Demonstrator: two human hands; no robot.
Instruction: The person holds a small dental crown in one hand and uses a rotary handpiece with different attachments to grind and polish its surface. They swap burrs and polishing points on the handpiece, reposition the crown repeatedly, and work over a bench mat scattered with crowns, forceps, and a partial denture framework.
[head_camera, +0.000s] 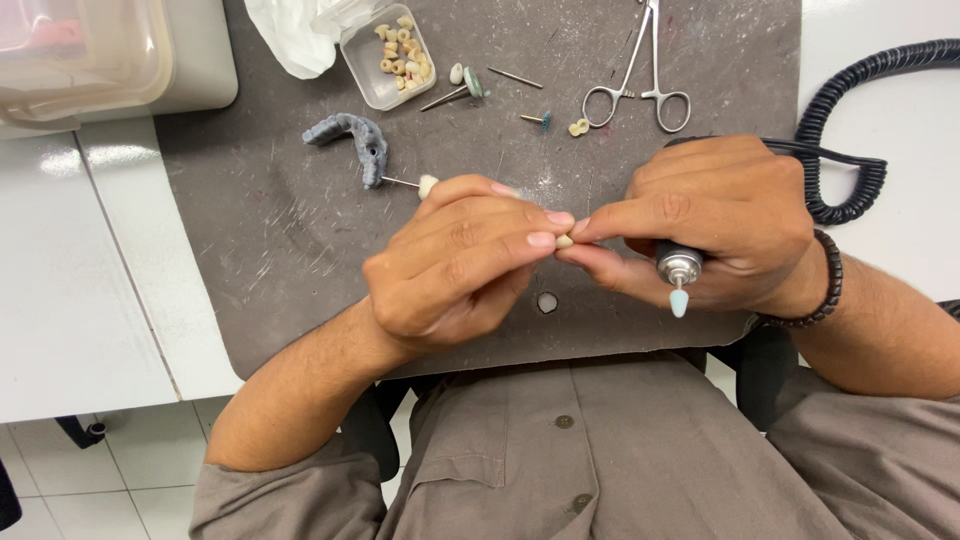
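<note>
My left hand (455, 265) and right hand (715, 225) pinch a small pale tooth (565, 241) between fingertips; right fingers also grip the polishing tool (679, 275) over the grey mat (290, 250).

Both hands raised together, left hand (455, 265) and right hand (715, 225) fingers (600, 225) pinched tip-to-tip.

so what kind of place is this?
Most likely a dental lab bench. A clear box of tooth-shaped crowns and a grey dental arch model lie on a scratched grey mat. The right hand holds a rotary handpiece; both hands pinch a small tooth-coloured piece.
</note>
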